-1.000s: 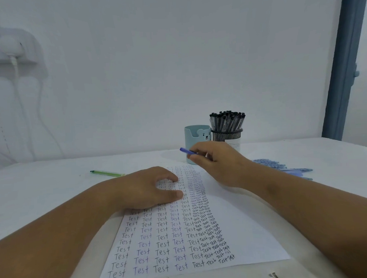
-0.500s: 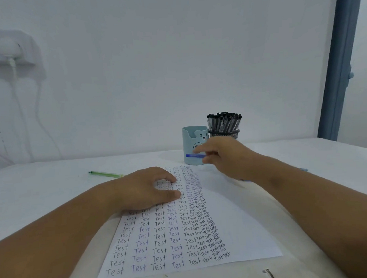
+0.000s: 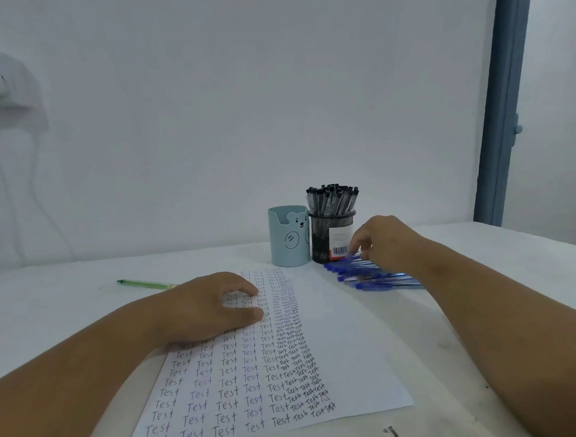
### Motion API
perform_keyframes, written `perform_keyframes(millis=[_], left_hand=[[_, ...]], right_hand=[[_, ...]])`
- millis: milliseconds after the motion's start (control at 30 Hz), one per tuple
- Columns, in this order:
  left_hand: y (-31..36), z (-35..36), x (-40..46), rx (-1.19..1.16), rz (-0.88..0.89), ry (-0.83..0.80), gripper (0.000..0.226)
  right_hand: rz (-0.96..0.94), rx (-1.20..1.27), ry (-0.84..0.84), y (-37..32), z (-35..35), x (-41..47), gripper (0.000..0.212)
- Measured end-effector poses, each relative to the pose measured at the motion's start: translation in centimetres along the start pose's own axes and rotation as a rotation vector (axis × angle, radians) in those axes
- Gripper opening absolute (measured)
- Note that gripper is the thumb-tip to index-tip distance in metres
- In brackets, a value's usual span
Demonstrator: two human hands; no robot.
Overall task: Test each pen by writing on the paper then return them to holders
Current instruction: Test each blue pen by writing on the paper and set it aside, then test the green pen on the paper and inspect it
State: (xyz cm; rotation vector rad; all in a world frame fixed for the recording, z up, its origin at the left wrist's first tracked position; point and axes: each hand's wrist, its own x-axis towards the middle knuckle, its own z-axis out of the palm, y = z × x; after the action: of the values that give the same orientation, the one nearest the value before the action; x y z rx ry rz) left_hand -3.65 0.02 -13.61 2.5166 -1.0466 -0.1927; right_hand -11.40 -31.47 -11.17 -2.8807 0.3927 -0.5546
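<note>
At 6 o'clock, nearest me, my left hand [image 3: 214,307] rests on the paper [image 3: 345,358], fingers loosely bent, holding nothing. At 2 o'clock my right hand [image 3: 385,240] reaches over the blue pens [image 3: 371,277], fingers curled down onto them; whether one is pinched I cannot tell. Risk: a loose grip could roll the pile off toward the paper. Beyond, at 12 o'clock, the bear holder [image 3: 289,238] and mesh holder [image 3: 330,236] stand touching, the latter packed with black pens [image 3: 332,200], leaving little room. A green pen [image 3: 144,284] lies at 10 o'clock.
</note>
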Motion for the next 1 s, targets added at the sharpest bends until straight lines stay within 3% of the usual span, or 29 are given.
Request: perform_keyframes(millis=[233,500,733,833,1000], left_hand=[[0.1,0.0,-0.1,-0.002,-0.002,0.004,0.064],[0.2,-0.2,0.0,0.031,0.001,0.036,0.061],[-2.2,-1.9,0.2,0.026,0.004,0.276,0.018],[-4.5,-2.7,0.3,0.077,-0.058,0.333,0.023],[-7.5,-3.0,0.4,0.133,-0.22,0.249,0.036]], right_hand=[[0.006,-0.025,-0.074,-0.2,0.2,0.0,0.044],[-0.125,0.04,0.044,-1.9,0.9,-0.2,0.024],[-0.451,0.13,-0.017,-8.8,3.1,-2.4,0.018],[-0.515,0.146,-0.058,-10.5,4.1,-3.2,0.025],[-0.561,0.093,-0.132,-11.2,4.8,-3.2,0.03]])
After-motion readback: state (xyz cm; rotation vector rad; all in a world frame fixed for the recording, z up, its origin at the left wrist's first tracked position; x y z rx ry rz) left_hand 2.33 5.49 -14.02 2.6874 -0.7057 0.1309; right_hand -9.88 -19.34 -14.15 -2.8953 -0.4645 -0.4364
